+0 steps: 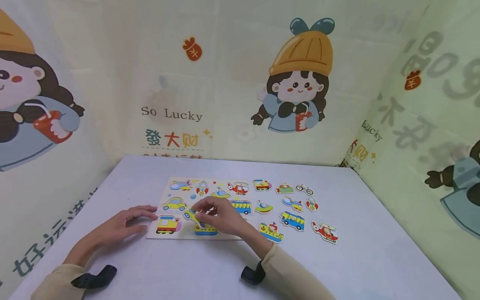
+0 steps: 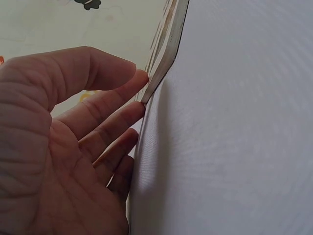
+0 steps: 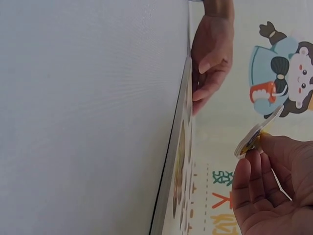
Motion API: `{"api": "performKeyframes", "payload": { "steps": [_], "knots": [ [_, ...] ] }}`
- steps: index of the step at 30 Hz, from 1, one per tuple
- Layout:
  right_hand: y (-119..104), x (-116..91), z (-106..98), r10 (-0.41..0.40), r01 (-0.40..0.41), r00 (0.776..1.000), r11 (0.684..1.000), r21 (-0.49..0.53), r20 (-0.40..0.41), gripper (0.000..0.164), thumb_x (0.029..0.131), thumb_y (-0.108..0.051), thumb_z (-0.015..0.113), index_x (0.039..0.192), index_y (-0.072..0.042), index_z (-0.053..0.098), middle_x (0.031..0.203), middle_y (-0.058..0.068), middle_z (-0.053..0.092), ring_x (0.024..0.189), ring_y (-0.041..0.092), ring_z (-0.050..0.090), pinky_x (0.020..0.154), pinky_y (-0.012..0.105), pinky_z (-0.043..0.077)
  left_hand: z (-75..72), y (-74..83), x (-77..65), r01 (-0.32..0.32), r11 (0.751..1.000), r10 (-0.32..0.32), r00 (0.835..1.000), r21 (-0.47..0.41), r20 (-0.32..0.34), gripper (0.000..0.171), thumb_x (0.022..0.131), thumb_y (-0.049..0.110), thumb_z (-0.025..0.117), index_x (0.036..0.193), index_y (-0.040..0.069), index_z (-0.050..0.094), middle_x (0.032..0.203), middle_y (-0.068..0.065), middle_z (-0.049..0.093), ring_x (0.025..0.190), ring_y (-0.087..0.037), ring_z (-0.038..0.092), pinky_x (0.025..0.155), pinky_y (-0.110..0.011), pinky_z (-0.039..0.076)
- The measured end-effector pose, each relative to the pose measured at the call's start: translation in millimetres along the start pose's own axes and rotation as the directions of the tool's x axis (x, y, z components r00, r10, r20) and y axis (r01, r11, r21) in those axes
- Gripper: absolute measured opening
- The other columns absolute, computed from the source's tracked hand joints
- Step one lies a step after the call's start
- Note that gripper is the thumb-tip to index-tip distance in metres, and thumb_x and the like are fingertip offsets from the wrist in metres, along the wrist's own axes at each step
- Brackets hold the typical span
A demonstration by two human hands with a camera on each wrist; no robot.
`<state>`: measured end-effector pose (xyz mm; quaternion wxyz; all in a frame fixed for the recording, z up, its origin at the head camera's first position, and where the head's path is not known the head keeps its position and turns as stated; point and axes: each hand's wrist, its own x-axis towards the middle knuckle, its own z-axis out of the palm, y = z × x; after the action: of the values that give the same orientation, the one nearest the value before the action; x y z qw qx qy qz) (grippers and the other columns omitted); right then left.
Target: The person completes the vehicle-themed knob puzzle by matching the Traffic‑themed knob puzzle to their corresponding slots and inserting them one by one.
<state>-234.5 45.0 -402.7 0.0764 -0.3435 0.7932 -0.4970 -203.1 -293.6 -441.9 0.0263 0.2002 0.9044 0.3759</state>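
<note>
My right hand (image 1: 221, 214) pinches a yellow car puzzle piece (image 1: 191, 216) between thumb and fingers. The piece is tilted and held above the puzzle board (image 1: 188, 236), as the right wrist view also shows. Below the printed yellow car (image 1: 174, 203) on the board, the held piece overlaps the printed ship (image 1: 205, 231). My left hand (image 1: 121, 225) lies at the board's left side, fingers loosely extended. In the left wrist view, fingertips (image 2: 141, 77) are right at the board's edge (image 2: 164, 61).
Right of the board lie several loose pieces, among them a train (image 1: 262, 185), a bus (image 1: 292, 221), a ship (image 1: 271, 232), a helicopter (image 1: 325, 232) and a bicycle (image 1: 304, 189). They rest on a white table (image 1: 375, 250) with a printed curtain (image 1: 225, 83) behind.
</note>
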Motion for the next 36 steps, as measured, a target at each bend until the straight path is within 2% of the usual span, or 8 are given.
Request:
{"api": "performKeyframes", "payload": {
  "steps": [1, 6, 11, 14, 24, 27, 33, 36],
  "knots": [
    [1, 1, 1, 0.001, -0.001, 1.000, 1.000, 0.001, -0.002, 0.021, 0.097, -0.015, 0.071, 0.118, -0.011, 0.073, 0.110, -0.004, 0.073, 0.091, 0.004, 0.062, 0.084, 0.025, 0.057, 0.2, 0.7, 0.2, -0.003, 1.000, 0.003, 1.000, -0.010, -0.001, 0.026, 0.094, 0.016, 0.072, 0.120, 0.021, 0.072, 0.148, -0.017, 0.055, 0.140, -0.050, 0.039, 0.107, -0.073, 0.035],
    [5, 5, 5, 0.005, -0.005, 1.000, 1.000, 0.003, -0.012, 0.021, 0.097, -0.016, 0.071, 0.118, -0.011, 0.073, 0.109, -0.003, 0.072, 0.091, 0.004, 0.062, 0.082, 0.022, 0.056, 0.3, 1.0, -0.6, -0.022, 1.000, 0.022, 1.000, 0.002, -0.013, 0.025, 0.094, 0.019, 0.072, 0.119, 0.024, 0.072, 0.147, -0.017, 0.056, 0.139, -0.049, 0.040, 0.107, -0.072, 0.036],
    [7, 9, 9, 0.038, -0.037, 0.999, 0.999, 0.011, -0.036, 0.020, 0.097, -0.016, 0.072, 0.116, -0.013, 0.073, 0.109, -0.004, 0.073, 0.091, 0.005, 0.062, 0.081, 0.020, 0.055, 0.3, 0.0, -1.6, -0.020, 0.998, 0.021, 1.000, 0.057, -0.021, 0.026, 0.095, 0.023, 0.072, 0.120, 0.028, 0.071, 0.147, -0.011, 0.058, 0.138, -0.038, 0.045, 0.109, -0.051, 0.044],
    [8, 11, 11, 0.061, -0.060, 0.997, 0.998, 0.014, -0.047, 0.020, 0.097, -0.017, 0.072, 0.116, -0.015, 0.073, 0.110, -0.003, 0.073, 0.092, 0.005, 0.062, 0.082, 0.020, 0.054, -0.3, -0.7, -1.4, -0.019, 0.998, 0.020, 1.000, 0.067, -0.021, 0.026, 0.095, 0.024, 0.072, 0.121, 0.029, 0.071, 0.147, -0.010, 0.058, 0.139, -0.038, 0.045, 0.108, -0.041, 0.045],
    [9, 20, 17, 0.077, -0.075, 0.995, 0.997, 0.027, -0.066, 0.019, 0.097, -0.018, 0.071, 0.116, -0.015, 0.073, 0.106, -0.005, 0.072, 0.089, 0.005, 0.061, 0.084, 0.019, 0.055, -1.9, 0.9, -0.3, -0.007, 0.999, 0.007, 1.000, 0.046, -0.007, 0.026, 0.095, 0.026, 0.072, 0.122, 0.026, 0.071, 0.148, -0.012, 0.057, 0.138, -0.044, 0.044, 0.107, -0.033, 0.044],
    [10, 23, 19, 0.081, -0.079, 0.994, 0.996, 0.027, -0.067, 0.020, 0.098, -0.019, 0.071, 0.117, -0.015, 0.073, 0.106, -0.008, 0.071, 0.089, 0.003, 0.061, 0.084, 0.019, 0.055, -1.9, 1.4, -0.2, -0.003, 0.999, 0.003, 1.000, 0.038, -0.007, 0.026, 0.095, 0.025, 0.072, 0.122, 0.026, 0.071, 0.148, -0.012, 0.057, 0.138, -0.044, 0.044, 0.107, -0.035, 0.045],
    [12, 31, 22, 0.100, -0.098, 0.992, 0.995, 0.019, -0.077, 0.019, 0.097, -0.020, 0.071, 0.115, -0.016, 0.074, 0.106, -0.011, 0.071, 0.089, 0.002, 0.062, 0.083, 0.019, 0.054, -1.8, 1.7, 0.2, -0.002, 0.999, 0.002, 1.000, 0.036, -0.004, 0.026, 0.095, 0.024, 0.072, 0.121, 0.025, 0.071, 0.147, -0.013, 0.057, 0.139, -0.045, 0.043, 0.108, -0.056, 0.044],
    [12, 35, 24, 0.105, -0.104, 0.991, 0.994, 0.016, -0.080, 0.018, 0.097, -0.020, 0.071, 0.115, -0.016, 0.073, 0.106, -0.010, 0.071, 0.089, 0.002, 0.062, 0.081, 0.019, 0.053, -2.0, 1.3, -0.3, -0.004, 0.999, 0.004, 1.000, 0.041, -0.004, 0.026, 0.095, 0.024, 0.072, 0.121, 0.026, 0.071, 0.147, -0.013, 0.057, 0.139, -0.045, 0.044, 0.109, -0.046, 0.045]
  ]
}}
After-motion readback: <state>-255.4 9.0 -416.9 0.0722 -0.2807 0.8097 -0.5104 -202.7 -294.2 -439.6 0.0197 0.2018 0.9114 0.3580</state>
